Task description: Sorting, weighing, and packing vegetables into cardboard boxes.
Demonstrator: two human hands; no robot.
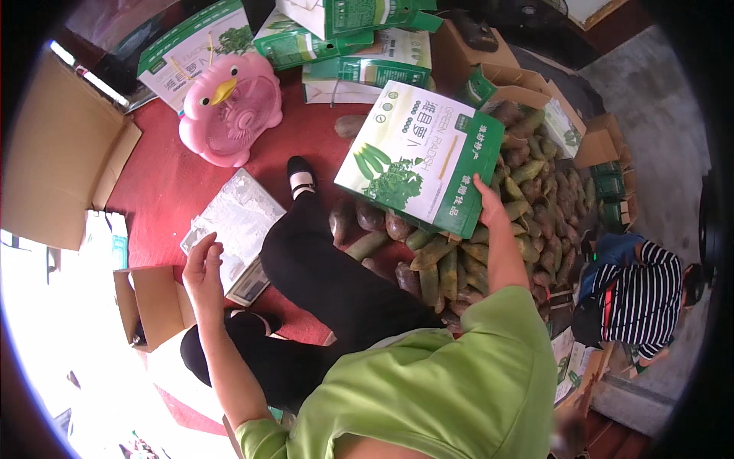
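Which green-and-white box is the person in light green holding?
The box with its green edge in the right hand; that hand isn't touching the other boxes.

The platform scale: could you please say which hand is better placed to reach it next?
The left hand, probably: it looks empty and nearer the platform scale, while the right hand grips the green-and-white carton.

2 bare forearms [229,366] reaching forward from the torso [428,382], left hand [203,274] ahead and left of it, fingers loosely bent, right hand [491,203] ahead and right of it, gripping, 2 legs [336,256] before it
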